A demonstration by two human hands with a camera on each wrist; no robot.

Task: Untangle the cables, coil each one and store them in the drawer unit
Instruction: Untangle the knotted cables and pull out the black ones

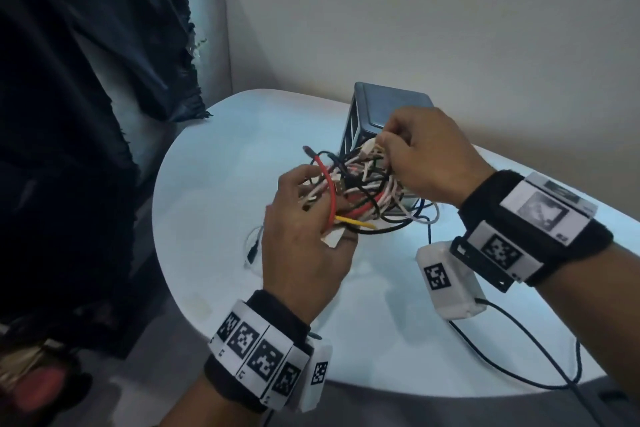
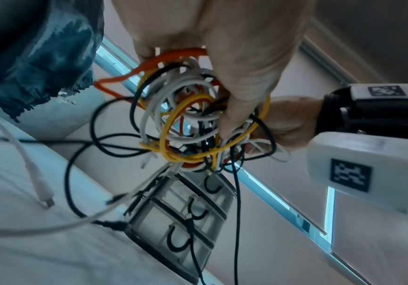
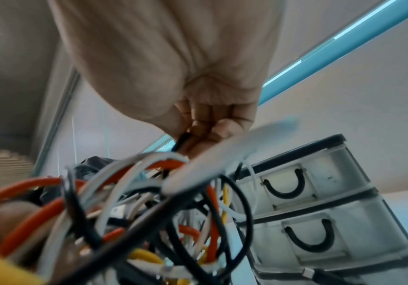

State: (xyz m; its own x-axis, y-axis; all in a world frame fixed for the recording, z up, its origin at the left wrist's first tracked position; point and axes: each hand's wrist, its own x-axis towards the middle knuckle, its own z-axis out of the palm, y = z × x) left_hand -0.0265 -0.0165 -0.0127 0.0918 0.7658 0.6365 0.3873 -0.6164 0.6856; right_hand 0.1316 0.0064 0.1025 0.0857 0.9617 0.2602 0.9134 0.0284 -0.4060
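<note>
Nearest, at the left, the left hand (image 1: 304, 246) curls its fingers round the near side of the cable tangle (image 1: 360, 191), which hangs above the white table (image 1: 214, 163). Rightward, the right hand (image 1: 429, 152) pinches strands at the tangle's far top, fingers bunched together. Just behind it stands the drawer unit (image 1: 388, 111), its drawers closed.
</note>
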